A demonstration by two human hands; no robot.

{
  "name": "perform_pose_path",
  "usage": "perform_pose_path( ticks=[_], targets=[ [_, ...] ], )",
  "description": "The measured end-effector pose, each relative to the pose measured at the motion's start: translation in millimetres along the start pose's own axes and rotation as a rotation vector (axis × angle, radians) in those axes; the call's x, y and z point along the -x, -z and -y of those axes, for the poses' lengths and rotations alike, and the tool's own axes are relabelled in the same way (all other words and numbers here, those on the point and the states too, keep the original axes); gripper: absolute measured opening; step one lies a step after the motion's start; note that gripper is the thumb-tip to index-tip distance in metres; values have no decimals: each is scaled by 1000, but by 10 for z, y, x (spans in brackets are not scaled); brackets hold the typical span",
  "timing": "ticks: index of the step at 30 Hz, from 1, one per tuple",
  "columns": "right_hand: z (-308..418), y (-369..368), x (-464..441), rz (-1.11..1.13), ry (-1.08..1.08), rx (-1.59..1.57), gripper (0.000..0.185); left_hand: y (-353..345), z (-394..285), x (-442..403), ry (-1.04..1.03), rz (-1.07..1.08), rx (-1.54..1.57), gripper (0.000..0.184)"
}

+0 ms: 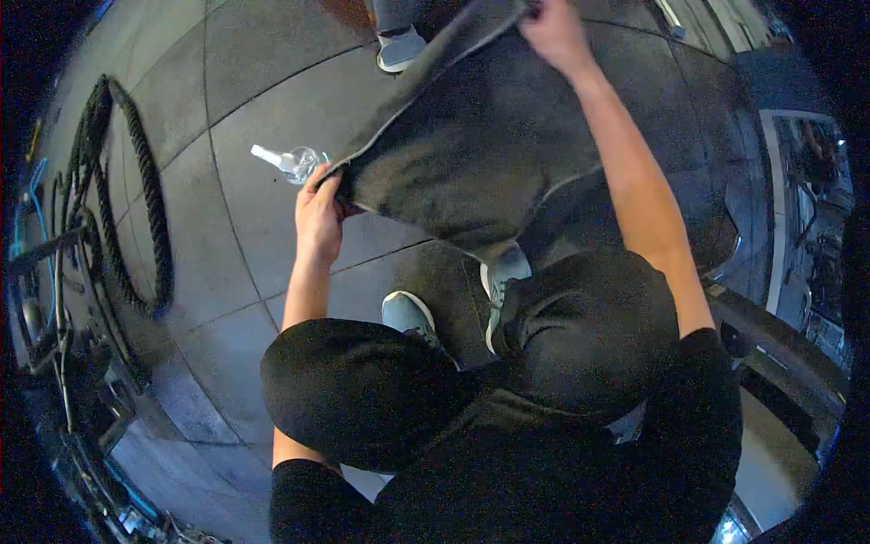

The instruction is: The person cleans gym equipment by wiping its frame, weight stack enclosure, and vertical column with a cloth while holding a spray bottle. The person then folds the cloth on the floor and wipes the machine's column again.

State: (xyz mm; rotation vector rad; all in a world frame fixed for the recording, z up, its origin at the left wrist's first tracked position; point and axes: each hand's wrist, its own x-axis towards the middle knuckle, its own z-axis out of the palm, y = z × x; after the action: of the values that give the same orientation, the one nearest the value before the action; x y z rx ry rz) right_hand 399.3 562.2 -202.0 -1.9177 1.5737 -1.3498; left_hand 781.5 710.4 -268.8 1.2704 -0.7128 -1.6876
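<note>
A dark grey cloth point(453, 145) with a pale edge line is stretched between my two hands above the floor. Its left corner is pinched in my left hand point(321, 213), fingers closed around the edge. My right hand point(555, 34), raised higher and farther out, grips the upper corner and is slightly blurred. The cloth hangs down toward my shoes, in front of my bent knees. Just beyond my left hand a clear spray bottle point(297, 163) with a white nozzle lies on the floor.
Thick black ropes point(149, 195) hang by a metal rack at the left. Another person's shoe point(401, 50) stands at the top. My grey shoes point(408, 314) rest on the tiled floor point(217, 263). A curved dark bench-like object point(779, 335) is at the right.
</note>
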Motion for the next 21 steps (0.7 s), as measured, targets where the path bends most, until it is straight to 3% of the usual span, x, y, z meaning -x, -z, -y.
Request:
perform_pose_path(
  ticks=[2, 3, 5, 6, 7, 8, 11, 13, 14, 17, 19, 21],
  targets=[
    [-470, -232, 173, 149, 178, 459, 50, 43, 320, -73, 109, -147, -137, 29],
    [-431, -332, 431, 182, 102, 517, 54, 204, 641, -157, 129, -139, -91, 30],
    [-365, -464, 1096, 238, 99, 420, 39, 478, 1153, -158, 150, -63, -72, 37],
    [-256, -464, 1442, 406, 53, 364, 33, 513, 1231, -97, 157, -75, -66, 37],
    [35, -437, 1807, 566, -169, 236, 34, 536, 1311, -21, 255, -101, -34, 40],
    [136, -401, 2149, 829, -244, 295, 41, 541, 1360, 48, 352, -125, -3, 44],
    [85, -380, 3254, 884, -96, 361, 51, 568, 1299, 177, 456, -148, 26, 53],
    [151, -360, 3530, 674, -145, 338, 58, 663, 1317, 190, 475, -126, 39, 53],
    [155, -373, 3556, 670, -149, 336, 58, 718, 1343, 173, 389, -146, -41, 52],
    [151, -412, 3583, 598, -246, 341, 43, 951, 1385, 63, 300, -153, -201, 48],
    [-24, -462, 3525, 704, -252, 282, 25, 969, 1314, 34, 304, -171, -279, 42],
    [-53, -324, 3241, 737, -217, 275, 19, 832, 984, 117, 302, -130, -230, 40]
  ],
)
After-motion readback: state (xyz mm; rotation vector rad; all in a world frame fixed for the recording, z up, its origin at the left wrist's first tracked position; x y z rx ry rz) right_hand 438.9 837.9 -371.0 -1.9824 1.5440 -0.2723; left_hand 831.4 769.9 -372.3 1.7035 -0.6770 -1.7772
